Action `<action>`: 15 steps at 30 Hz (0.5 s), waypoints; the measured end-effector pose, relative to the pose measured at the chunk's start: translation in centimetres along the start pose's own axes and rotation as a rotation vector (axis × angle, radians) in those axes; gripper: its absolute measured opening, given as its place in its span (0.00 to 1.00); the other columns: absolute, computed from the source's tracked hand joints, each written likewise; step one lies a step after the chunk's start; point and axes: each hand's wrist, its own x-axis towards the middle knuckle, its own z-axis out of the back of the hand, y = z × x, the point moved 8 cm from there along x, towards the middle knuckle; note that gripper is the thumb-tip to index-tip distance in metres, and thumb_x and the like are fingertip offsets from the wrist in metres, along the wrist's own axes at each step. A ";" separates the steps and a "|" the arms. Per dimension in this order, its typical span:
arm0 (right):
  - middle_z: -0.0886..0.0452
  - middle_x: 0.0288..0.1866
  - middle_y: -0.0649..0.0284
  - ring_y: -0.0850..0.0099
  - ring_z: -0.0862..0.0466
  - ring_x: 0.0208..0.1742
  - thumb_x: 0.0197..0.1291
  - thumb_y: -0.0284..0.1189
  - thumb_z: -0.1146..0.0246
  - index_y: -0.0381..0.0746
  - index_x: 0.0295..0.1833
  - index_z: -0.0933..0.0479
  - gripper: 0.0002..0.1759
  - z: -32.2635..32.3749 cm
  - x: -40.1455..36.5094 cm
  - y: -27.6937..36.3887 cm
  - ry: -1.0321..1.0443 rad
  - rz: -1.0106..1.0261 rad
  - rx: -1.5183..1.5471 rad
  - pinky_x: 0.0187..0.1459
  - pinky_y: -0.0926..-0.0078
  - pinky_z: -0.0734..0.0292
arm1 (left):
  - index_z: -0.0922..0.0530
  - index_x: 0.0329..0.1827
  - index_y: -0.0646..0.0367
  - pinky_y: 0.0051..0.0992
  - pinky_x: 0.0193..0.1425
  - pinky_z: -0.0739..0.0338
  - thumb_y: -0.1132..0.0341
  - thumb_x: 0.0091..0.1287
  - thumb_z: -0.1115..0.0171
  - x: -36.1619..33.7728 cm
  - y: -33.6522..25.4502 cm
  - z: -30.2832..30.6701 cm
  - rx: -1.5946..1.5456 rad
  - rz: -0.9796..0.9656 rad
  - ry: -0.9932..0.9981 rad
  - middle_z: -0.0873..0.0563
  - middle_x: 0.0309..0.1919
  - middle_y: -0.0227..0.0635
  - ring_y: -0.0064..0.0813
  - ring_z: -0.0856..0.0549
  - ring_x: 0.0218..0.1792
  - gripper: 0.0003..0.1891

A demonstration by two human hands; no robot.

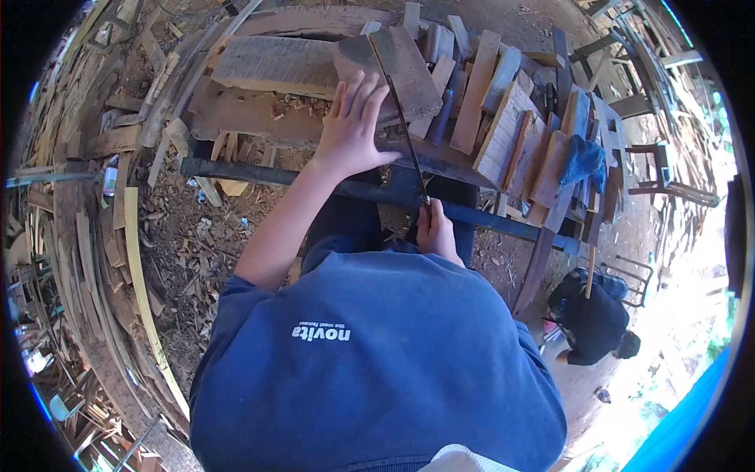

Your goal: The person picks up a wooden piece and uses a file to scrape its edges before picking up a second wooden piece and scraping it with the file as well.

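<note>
My left hand (356, 126) is spread with its fingers apart, its fingertips on or just over the near edge of a dark, wide board (413, 75). That board lies slantwise over the end of a longer plank (275, 64). My right hand (436, 231), close to my body, is closed round the near end of a long, thin, dark blade (403, 118). The blade points away from me, and its far part passes over the wide board, right of my left hand. The handle is hidden in my fingers.
Many wood pieces (476, 94) lie side by side on the right, with a blue cloth (583, 161) on them. A dark bar (259, 173) runs along the near side. Another person (594, 318) is at the lower right. Long wood strips (141, 291) lie at the left.
</note>
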 end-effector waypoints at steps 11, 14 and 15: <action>0.18 0.39 0.33 0.35 0.18 0.43 0.73 0.29 0.48 0.40 0.67 0.41 0.21 6.4 0.9 11.2 -0.003 -0.081 -0.170 0.40 0.40 0.23 | 0.27 0.56 0.67 0.40 0.71 0.30 0.68 0.46 0.22 4.7 -0.5 -0.5 0.393 -0.042 0.237 0.19 0.58 0.55 0.48 0.21 0.64 0.33; 0.18 0.43 0.35 0.35 0.17 0.43 0.72 0.26 0.47 0.41 0.68 0.39 0.22 9.0 0.4 14.5 0.056 0.018 -0.128 0.42 0.45 0.20 | 0.27 0.60 0.66 0.38 0.67 0.24 0.66 0.50 0.23 5.9 -1.1 2.2 0.030 0.173 0.372 0.18 0.57 0.53 0.52 0.20 0.60 0.33; 0.18 0.45 0.35 0.36 0.16 0.43 0.71 0.24 0.46 0.39 0.67 0.35 0.20 9.7 0.4 14.0 0.033 -0.063 -0.038 0.41 0.49 0.19 | 0.27 0.60 0.66 0.38 0.67 0.24 0.66 0.50 0.23 6.0 -1.3 2.8 0.032 0.171 0.372 0.18 0.57 0.53 0.52 0.20 0.60 0.33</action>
